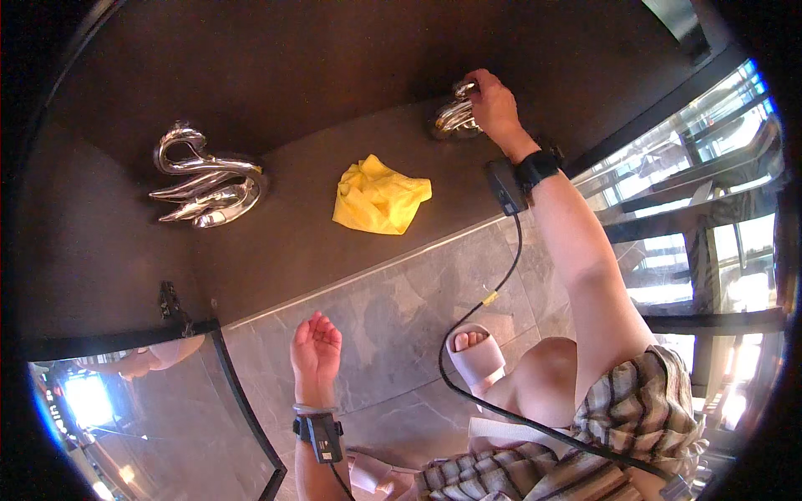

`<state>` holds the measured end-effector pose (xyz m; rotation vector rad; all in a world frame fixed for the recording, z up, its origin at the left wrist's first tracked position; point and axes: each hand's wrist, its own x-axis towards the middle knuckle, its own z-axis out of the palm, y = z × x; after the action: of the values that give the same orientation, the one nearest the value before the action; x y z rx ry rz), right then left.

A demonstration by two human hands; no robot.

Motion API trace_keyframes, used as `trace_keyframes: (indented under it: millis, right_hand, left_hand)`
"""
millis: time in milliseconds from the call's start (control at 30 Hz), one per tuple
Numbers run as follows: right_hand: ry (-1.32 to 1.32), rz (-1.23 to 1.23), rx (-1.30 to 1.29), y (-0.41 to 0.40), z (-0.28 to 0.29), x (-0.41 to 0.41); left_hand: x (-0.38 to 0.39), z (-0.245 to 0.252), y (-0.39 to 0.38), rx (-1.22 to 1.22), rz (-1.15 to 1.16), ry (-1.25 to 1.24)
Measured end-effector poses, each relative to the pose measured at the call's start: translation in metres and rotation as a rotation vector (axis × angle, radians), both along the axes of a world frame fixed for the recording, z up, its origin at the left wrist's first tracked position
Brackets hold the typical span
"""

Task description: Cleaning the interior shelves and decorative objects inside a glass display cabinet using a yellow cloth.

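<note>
My right hand (495,111) reaches into a dark cabinet and has its fingers at the neck of a small silver swan figurine (456,120); the fingertips are partly hidden, so the hold is unclear. A larger silver swan figurine (213,178) stands at the left on the same shelf. Between the two lies a crumpled yellow cloth (382,197). My left hand (317,346) hangs palm up over the floor in front of the shelf edge, its fingers slightly curled and holding nothing.
The brown cabinet shelf (282,250) ends in a pale front edge. A glass door (182,401) with a black frame stands at the lower left, its hinge (169,300) beside it. Glass panes (664,257) are at the right. A black cable (448,376) runs from my right wrist over the tiled floor.
</note>
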<state>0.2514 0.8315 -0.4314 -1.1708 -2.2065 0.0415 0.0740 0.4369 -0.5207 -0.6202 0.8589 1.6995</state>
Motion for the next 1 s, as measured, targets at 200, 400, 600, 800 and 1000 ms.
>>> trace_keyframes:
  millis: [200,400,600,800,1000]
  right_hand:
    - [0.091,-0.047,0.048,-0.027,0.012,0.001]
    - [0.125,0.189,-0.161,-0.082,0.068,-0.033]
    - [0.276,0.413,-0.771,-0.13,0.076,-0.065]
    - [0.237,0.64,-0.629,-0.16,0.054,-0.102]
    - [0.266,0.687,-0.503,-0.174,0.034,-0.126]
  left_hand:
    - [0.007,0.006,0.007,0.04,-0.116,0.034]
    - [0.014,0.024,0.019,0.084,-0.173,0.08]
    - [0.017,0.04,0.029,0.148,-0.22,0.181]
    - [0.005,0.04,0.015,0.121,-0.149,0.204]
    - [0.003,0.036,0.009,0.053,-0.112,0.219]
